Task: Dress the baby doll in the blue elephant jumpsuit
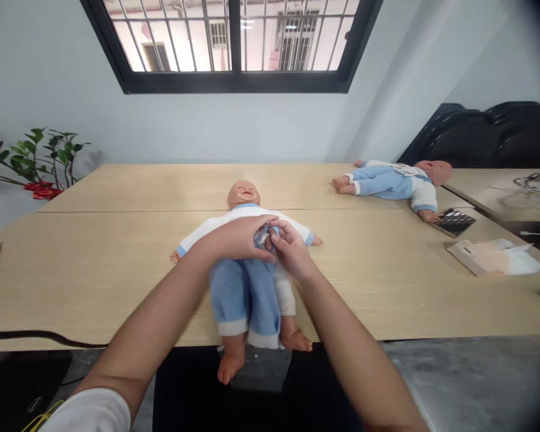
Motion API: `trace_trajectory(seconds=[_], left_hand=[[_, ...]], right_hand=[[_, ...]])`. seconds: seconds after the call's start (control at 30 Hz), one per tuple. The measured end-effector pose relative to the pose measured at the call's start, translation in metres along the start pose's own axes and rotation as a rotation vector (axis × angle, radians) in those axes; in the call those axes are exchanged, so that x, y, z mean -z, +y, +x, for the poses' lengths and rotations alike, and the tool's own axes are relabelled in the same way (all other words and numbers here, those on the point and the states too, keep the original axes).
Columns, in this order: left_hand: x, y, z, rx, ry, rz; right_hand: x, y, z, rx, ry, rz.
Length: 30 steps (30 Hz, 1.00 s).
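A baby doll (pixel 244 193) lies on its back across the table, its head away from me, in a white top with blue cuffs and collar. Blue doll trousers (pixel 229 288) cover one leg; the other trouser leg (pixel 263 294) lies beside a leg in white leggings (pixel 285 294). Over the doll's waist, my left hand (pixel 243 237) curls round bunched blue cloth of the trousers. My right hand (pixel 291 247) pinches the edge of the same cloth, thumb against fingers. Part of the cloth and the fingertips are hidden between the hands.
A second doll (pixel 387 181) in blue and white lies at the back right. Near it are a dark phone-like slab (pixel 454 222) and an open tissue box (pixel 481 257). A potted plant (pixel 40 156) stands at the left. A black cable (pixel 40 337) runs along the table's front edge.
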<state>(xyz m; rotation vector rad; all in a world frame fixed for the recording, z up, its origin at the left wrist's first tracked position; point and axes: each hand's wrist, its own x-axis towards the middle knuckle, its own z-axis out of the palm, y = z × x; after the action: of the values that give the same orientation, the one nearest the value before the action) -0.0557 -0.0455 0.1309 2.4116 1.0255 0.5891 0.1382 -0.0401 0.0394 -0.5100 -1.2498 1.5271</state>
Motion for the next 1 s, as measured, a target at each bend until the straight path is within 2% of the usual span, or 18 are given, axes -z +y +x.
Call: trace_trajectory(seconds=[0.07, 0.17, 0.33, 0.43, 0.53, 0.6, 0.7, 0.83, 0.9, 1.0], left_hand=[[0.004, 0.008, 0.015, 0.078, -0.165, 0.013], [0.005, 0.005, 0.024, 0.141, -0.324, 0.017], [0.006, 0.0, 0.02, 0.193, -0.451, -0.084], [0.015, 0.002, 0.018, 0.189, -0.52, -0.151], [0.025, 0.004, 0.016, 0.155, -0.535, -0.209], [0.025, 0.007, 0.013, 0.169, -0.521, -0.191], [0.013, 0.016, 0.009, 0.195, -0.483, -0.074], [0.002, 0.024, 0.004, 0.144, -0.483, 0.089], [0.008, 0.022, 0.004, 0.123, -0.519, 0.07], [0.025, 0.013, 0.003, 0.103, -0.512, -0.106]], right_hand=[[-0.002, -0.003, -0.002, 0.006, 0.008, 0.01], [-0.006, -0.006, -0.006, -0.013, 0.007, -0.019], [-0.006, -0.011, -0.008, -0.037, -0.011, -0.053], [-0.005, -0.015, -0.009, -0.055, -0.042, -0.058], [-0.005, -0.018, -0.011, -0.122, -0.125, -0.084], [-0.006, -0.02, -0.012, -0.147, -0.153, -0.118], [-0.005, -0.019, -0.013, -0.142, -0.128, -0.177], [-0.004, -0.019, -0.014, -0.087, -0.06, -0.238], [-0.005, -0.02, -0.016, -0.11, -0.048, -0.252], [-0.007, -0.023, -0.018, -0.137, -0.094, -0.264]])
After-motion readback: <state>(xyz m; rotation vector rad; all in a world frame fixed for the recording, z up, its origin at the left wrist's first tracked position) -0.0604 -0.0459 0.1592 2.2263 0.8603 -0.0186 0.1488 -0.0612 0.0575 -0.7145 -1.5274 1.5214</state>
